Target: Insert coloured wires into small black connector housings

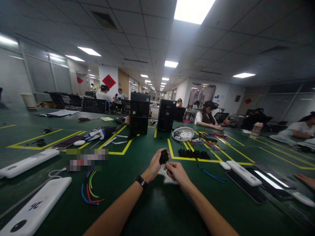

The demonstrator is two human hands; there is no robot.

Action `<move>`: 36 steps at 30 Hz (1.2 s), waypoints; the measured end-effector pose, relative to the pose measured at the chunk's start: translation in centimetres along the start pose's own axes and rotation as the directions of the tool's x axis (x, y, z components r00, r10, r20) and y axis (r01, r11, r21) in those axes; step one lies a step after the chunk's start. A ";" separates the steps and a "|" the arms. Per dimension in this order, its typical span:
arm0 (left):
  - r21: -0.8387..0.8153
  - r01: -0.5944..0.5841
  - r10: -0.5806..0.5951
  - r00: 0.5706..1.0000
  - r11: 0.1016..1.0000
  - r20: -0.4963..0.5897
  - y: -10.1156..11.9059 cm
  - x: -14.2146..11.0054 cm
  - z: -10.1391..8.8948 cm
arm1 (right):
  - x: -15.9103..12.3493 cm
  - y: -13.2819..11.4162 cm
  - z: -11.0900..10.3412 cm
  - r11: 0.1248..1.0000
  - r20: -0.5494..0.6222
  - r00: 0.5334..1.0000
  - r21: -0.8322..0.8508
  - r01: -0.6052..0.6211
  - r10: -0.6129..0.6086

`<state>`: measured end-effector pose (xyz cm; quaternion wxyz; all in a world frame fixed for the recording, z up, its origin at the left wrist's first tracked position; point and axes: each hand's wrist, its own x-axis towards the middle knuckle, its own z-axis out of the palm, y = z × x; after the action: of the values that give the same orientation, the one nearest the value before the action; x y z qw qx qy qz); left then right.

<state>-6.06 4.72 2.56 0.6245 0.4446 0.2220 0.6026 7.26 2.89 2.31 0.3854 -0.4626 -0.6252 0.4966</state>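
Note:
My left hand point(154, 166), with a dark watch on its wrist, is closed around a small black block-shaped part point(163, 156) held above the green table. My right hand point(179, 173) is pinched close against the lower right of that part. A dark bit shows at its fingertips, too small to name. Just beyond my hands lies a row of black blocks point(194, 154) on the table. Blue wires point(212, 173) trail to the right of my right hand. To the left of my hands rests a bundle of blue, red and yellow-green wires point(90, 190).
Two black computer towers point(139, 113) stand upright ahead. A white round grille point(183, 133) and coloured wires point(211, 141) lie right of them. White devices point(36, 206) sit at left; another white device point(243, 172) and phones lie right. People sit beyond; a person's hand point(305, 180) shows at right.

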 end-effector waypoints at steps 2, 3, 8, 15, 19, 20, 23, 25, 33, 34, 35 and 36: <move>0.148 -0.066 0.062 0.998 0.987 0.028 0.1 -0.1 -0.1 | 0.0 0.0 -0.1 1.000 0.024 1.000 -0.010 0.003 -0.003; 0.205 -0.094 0.087 0.995 0.974 0.046 0.1 -0.2 -0.2 | -0.1 0.0 -0.2 1.000 0.031 1.000 -0.011 0.001 -0.001; 0.332 -0.160 0.144 0.987 0.930 0.071 0.1 -0.3 -0.2 | 0.0 -0.1 -0.4 1.000 0.037 0.999 -0.004 -0.023 0.024; 0.444 -0.221 0.187 0.975 0.868 0.119 0.2 -0.6 0.4 | -0.3 -0.6 -0.9 0.997 0.067 0.996 -0.066 -0.045 0.050; 0.381 -0.186 0.189 0.982 0.905 0.031 -0.2 -0.6 0.7 | 0.0 0.0 -0.2 1.000 0.016 1.000 -0.018 -0.012 0.012; 0.344 -0.164 0.174 0.985 0.925 0.001 -0.3 -0.6 0.8 | 0.0 0.1 -0.1 1.000 -0.011 1.000 -0.003 -0.004 0.004; 0.277 -0.112 0.132 0.990 0.954 -0.053 -0.5 -0.6 1.0 | 0.2 0.3 -0.1 1.000 -0.043 0.999 0.028 -0.006 0.007; 0.316 -0.115 0.137 0.989 0.942 -0.048 -0.6 -0.7 1.0 | 0.2 0.1 -0.6 0.999 -0.004 0.999 0.028 -0.039 0.039; 0.259 -0.062 0.085 0.993 0.964 -0.078 -1.6 -1.0 1.1 | 0.0 0.6 -1.9 0.992 0.111 0.990 0.084 -0.098 0.089; 0.213 -0.035 0.058 0.993 0.976 -0.103 -1.8 -0.9 1.2 | 0.0 0.7 -1.9 0.991 0.110 0.990 0.090 -0.094 0.084; 0.173 -0.008 0.030 0.992 0.985 -0.123 -1.9 -0.9 1.2 | 0.1 0.8 -1.9 0.993 0.111 0.990 0.081 -0.090 0.081; 0.146 0.019 0.000 0.991 0.989 -0.131 -2.0 -0.8 1.2 | 0.1 0.8 -1.9 0.994 0.116 0.990 0.059 -0.087 0.079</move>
<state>-4.16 3.87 1.31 0.5772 0.4479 0.3082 0.6093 9.20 3.58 1.95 0.3428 -0.4465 -0.6101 0.5576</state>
